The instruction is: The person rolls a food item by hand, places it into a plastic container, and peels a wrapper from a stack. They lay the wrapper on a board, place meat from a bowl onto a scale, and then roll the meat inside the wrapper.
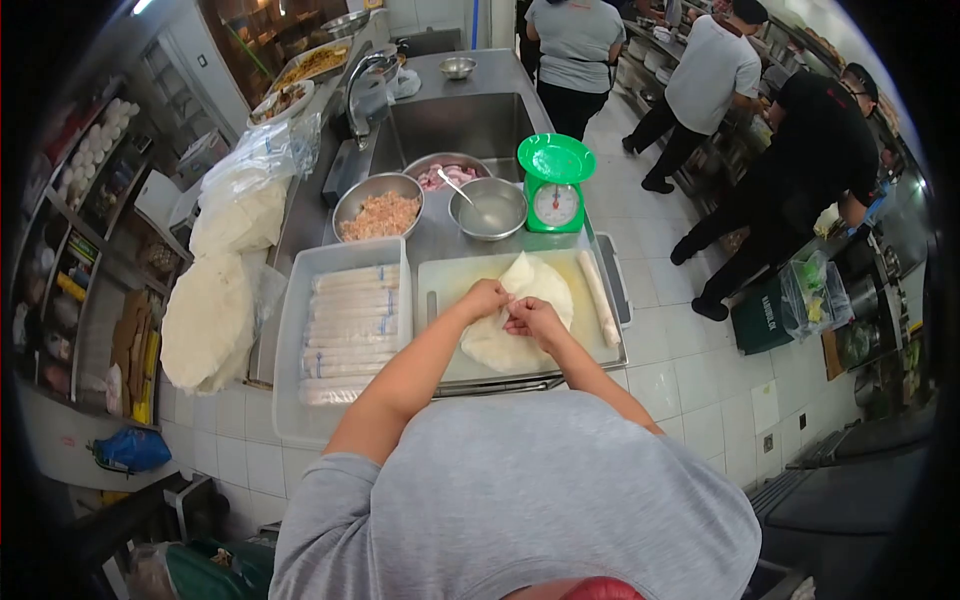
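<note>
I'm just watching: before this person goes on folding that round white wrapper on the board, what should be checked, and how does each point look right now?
1. Round white wrapper lies on the white cutting board: ok.
2. Left hand and right hand both pinch the wrapper's folded edge: ok.
3. Filling inside the fold: cannot tell, hidden by the hands.
4. Steel bowl of minced orange filling behind the board: ok.
5. Finished roll clear of the hands, at the board's right: ok.
6. Clear tray of stacked rolls beside the board: ok.

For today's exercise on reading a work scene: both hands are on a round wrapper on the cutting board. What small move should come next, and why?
Probably roll the wrapper on toward its far edge. Both hands, left hand and right hand, pinch a fold at its middle, one finished roll lies beside it, and more fill the tray.
</note>
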A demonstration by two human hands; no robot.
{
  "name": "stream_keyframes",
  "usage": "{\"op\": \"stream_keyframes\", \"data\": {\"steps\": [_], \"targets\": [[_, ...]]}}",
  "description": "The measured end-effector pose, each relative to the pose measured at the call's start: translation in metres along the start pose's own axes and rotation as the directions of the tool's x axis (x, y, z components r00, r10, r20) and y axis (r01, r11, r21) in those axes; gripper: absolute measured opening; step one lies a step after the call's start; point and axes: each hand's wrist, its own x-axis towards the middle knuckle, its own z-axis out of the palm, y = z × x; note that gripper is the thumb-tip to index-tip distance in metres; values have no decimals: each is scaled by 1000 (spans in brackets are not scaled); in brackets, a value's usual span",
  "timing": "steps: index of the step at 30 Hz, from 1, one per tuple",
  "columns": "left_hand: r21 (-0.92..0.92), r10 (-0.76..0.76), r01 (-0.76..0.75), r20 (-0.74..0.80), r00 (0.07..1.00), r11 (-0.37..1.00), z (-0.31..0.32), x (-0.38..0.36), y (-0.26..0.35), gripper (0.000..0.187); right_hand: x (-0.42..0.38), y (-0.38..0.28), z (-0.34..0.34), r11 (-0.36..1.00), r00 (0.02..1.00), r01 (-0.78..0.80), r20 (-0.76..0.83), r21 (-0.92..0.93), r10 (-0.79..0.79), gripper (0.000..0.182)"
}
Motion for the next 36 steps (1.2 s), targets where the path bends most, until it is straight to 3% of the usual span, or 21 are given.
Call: {"op": "stream_keyframes", "data": {"steps": [6,9,12,15,18,24,27,30,31,34,36], "targets": [[-47,-67,68,12,998,997,-3,-5,11,28,2,-2,-1,995,996,-76,-31,61,78,16],[53,-69,70,-24,997,996,0,-1,4,30,3,-8,-2,994,997,-81,-8,78,82,14],[105,32,-38,59,998,994,0,-14,12,25,3,-6,-3,991,996,-90,-2,101,90,11],[148,166,-163,-11,986,975,4,-27,8,22,9,4,-9,988,997,-76,17,135,74,8],[385,326,-240,-176,929,891,11,-50,18,18,10,6,-9,980,997,-80,16,183,78,7],[316,201,-97,-315,928,944,15,-58,8,12,9,7,-5,988,998,-63,-7,137,65,7],[246,202,-87,-494,846,965,16,-51,1,12,11,6,-8,984,997,-74,-6,159,76,7],[67,43,5,-690,723,998,13,-42,-15,13,12,7,-10,983,996,-84,-5,164,86,7],[28,3,23,-713,701,999,12,-39,-21,19,13,7,-10,983,996,-83,-8,162,85,8],[-122,-28,-65,-635,772,990,16,-38,-9,28,13,4,-11,977,995,-100,22,191,98,11],[121,151,-95,-637,756,988,22,-52,1,32,12,5,-7,981,994,-109,21,162,107,12]]}}
